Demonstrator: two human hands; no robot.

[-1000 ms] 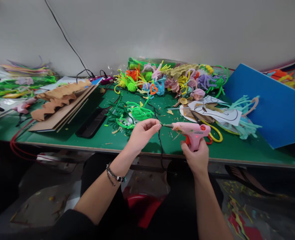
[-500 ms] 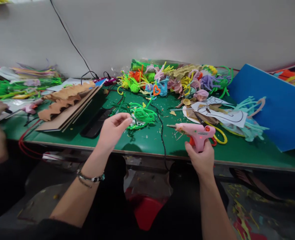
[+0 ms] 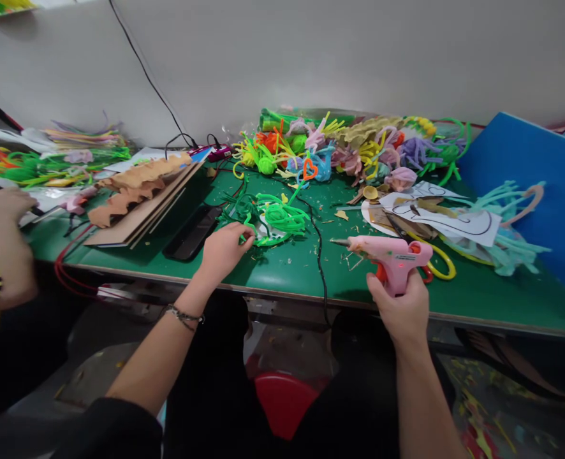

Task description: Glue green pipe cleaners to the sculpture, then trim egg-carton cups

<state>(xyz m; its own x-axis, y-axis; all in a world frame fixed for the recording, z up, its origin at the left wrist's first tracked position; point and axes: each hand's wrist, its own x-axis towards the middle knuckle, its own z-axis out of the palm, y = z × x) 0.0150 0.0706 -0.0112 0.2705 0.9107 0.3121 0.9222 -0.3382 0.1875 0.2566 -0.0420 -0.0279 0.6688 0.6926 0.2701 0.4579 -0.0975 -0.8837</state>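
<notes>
A pink glue gun [image 3: 393, 256] is gripped in my right hand [image 3: 403, 312], its nozzle pointing left above the green table [image 3: 282, 277]. My left hand [image 3: 225, 250] is beside a bundle of bright green pipe cleaners [image 3: 280, 215], thumb and fingers drawn together. Anything between those fingertips is too small to make out. Dark green strands [image 3: 239, 207] lie just behind my left hand. An orange heart shape [image 3: 310, 169] rests behind the bundle.
Colourful pipe-cleaner pieces [image 3: 349, 150] are piled against the wall. Left are a black phone [image 3: 194, 233] and cardboard sheets [image 3: 141, 217]; right, paper cutouts [image 3: 449, 220] and a blue board [image 3: 526, 191]. A black cable [image 3: 319, 255] crosses the middle. Another person's hand [image 3: 9, 207] is at far left.
My left hand has lowered slightly and turned, its fingertips now at the left edge of the green bundle. The view has shifted a little left. The glue gun remains in my right hand.
</notes>
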